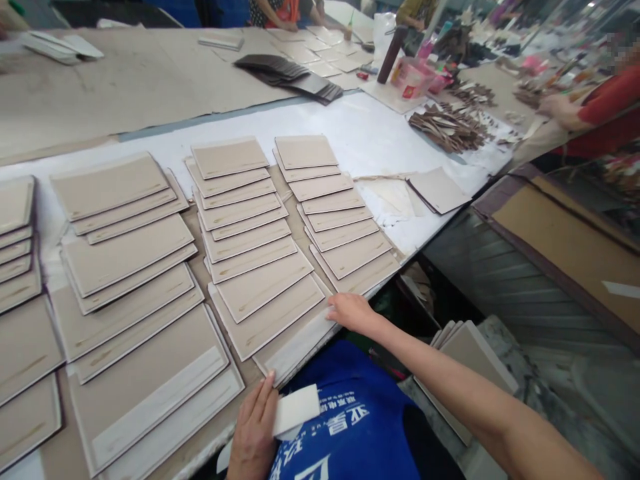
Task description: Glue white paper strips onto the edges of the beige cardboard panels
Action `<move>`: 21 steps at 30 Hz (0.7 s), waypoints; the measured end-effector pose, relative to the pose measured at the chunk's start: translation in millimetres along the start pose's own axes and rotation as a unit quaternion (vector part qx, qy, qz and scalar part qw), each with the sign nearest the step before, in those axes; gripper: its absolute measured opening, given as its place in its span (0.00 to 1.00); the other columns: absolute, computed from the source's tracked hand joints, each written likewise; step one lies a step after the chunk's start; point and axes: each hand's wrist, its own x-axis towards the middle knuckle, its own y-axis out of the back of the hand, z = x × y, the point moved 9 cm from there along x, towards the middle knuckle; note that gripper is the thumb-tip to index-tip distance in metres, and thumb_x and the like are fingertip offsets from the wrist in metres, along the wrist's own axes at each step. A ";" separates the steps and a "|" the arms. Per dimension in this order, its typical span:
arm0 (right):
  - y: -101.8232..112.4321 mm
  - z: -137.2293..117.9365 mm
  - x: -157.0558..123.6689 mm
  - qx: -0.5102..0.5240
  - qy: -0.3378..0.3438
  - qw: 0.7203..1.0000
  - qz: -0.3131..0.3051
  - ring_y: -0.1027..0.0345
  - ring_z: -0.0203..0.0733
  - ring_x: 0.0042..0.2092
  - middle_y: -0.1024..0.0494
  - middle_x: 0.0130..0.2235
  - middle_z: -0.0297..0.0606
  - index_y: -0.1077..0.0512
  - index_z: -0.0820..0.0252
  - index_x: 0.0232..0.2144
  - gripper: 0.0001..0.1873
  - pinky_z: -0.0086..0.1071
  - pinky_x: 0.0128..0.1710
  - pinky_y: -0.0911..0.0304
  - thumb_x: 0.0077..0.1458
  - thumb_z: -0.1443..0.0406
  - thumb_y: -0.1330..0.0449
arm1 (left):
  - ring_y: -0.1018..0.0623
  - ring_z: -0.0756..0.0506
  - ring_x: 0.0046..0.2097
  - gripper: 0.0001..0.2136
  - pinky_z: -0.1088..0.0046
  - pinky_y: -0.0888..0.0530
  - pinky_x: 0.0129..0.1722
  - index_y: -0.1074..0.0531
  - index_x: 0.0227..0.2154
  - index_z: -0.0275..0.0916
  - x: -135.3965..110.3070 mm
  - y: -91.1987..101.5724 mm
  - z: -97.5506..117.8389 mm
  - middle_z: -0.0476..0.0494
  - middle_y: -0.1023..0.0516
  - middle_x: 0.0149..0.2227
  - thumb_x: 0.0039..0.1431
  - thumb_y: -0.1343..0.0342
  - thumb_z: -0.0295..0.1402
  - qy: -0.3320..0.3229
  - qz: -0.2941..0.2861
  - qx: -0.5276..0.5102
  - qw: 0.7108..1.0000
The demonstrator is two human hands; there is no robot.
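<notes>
Overlapping rows of beige card panels (250,247) lie spread over the white table (380,133). My right hand (350,311) reaches to the table's near edge, its fingers curled onto the corner of the nearest panel (293,347) in the middle row. My left hand (254,427) rests low at the table edge, fingers together and pressed on a white block (296,409) that it holds against the edge. I wear a blue apron (350,427).
More panel rows lie to the left (125,267) and right (340,220). A single panel (438,189) sits apart at right. Dark panels (290,77) and brown scraps (447,127) lie further back. A person in red (600,113) works at right. Stacked boards (470,353) stand below the table.
</notes>
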 end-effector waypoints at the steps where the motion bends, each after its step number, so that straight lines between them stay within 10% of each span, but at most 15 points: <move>1: 0.1 -0.2 1.1 -0.001 0.003 1.000 0.002 0.33 0.46 0.43 0.25 0.41 0.41 0.30 0.56 0.38 0.14 0.35 0.39 0.41 0.49 0.58 0.46 | 0.30 0.41 0.47 0.12 0.65 0.29 0.43 0.31 0.35 0.33 0.0 -0.7 -0.1 0.34 0.26 0.43 0.56 0.60 0.24 -0.002 -0.004 -0.001 1.000; 21: 2.5 -2.2 8.9 -0.011 0.016 1.000 -0.004 0.33 0.48 0.44 0.25 0.41 0.43 0.29 0.58 0.37 0.14 0.37 0.39 0.40 0.48 0.58 0.44 | 0.30 0.41 0.46 0.12 0.64 0.29 0.42 0.32 0.36 0.32 2.7 1.0 2.0 0.32 0.26 0.43 0.55 0.60 0.21 -0.005 -0.004 -0.008 1.000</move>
